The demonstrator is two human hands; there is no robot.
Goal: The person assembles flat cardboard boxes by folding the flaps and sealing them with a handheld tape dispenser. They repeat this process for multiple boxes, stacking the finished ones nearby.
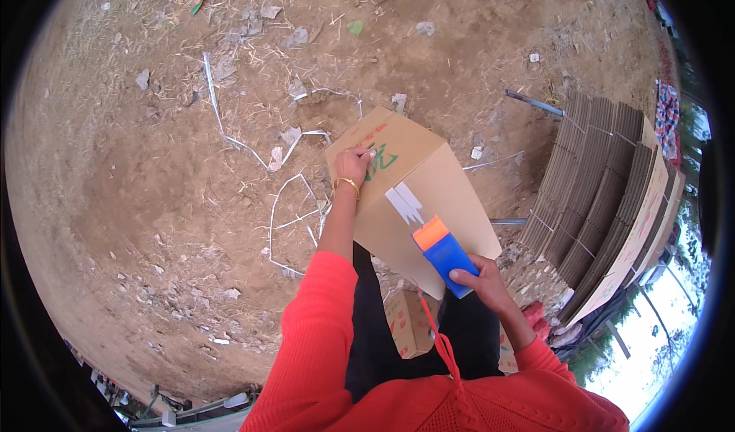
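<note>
A brown cardboard box [448,191] with green and red print is tilted in front of my legs. Strips of pale tape [404,202] lie across one of its edges. My left hand [354,164], a gold-coloured bangle at its wrist, is closed against the printed panel, fingers curled at a small dark spot there. In my right hand [484,280] is a blue tape dispenser [448,263] with an orange end, its thumb on the near part. That orange end points at the taped edge, close to the strips.
Flattened cardboard boxes [593,194] stand in a tied stack at the right, near metal bars [534,102]. White strapping [273,233] lies loosely on the dirt ground [168,194] among straw and scraps. Another printed box [409,321] is between my legs.
</note>
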